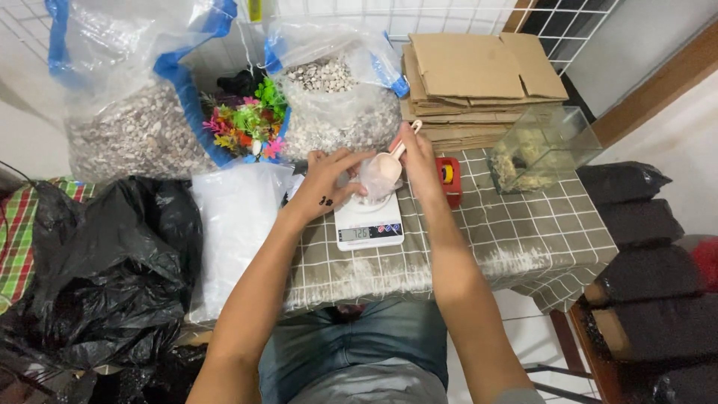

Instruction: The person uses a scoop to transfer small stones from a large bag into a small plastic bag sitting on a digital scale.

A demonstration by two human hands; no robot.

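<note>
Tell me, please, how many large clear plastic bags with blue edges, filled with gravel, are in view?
2. One large clear blue-edged bag of gravel stands at the far left; the other blue-edged gravel bag stands behind the white digital scale. More may be hidden outside the picture.

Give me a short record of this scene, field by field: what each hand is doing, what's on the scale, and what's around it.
left hand: steadies a small clear bag on the scale
right hand: holds a pink scoop tipped into the bag
scale: white, digital, display lit
table: checked cloth
behind: two big bags of pebbles, plastic plants, folded cardboard
right: glass tank
</note>
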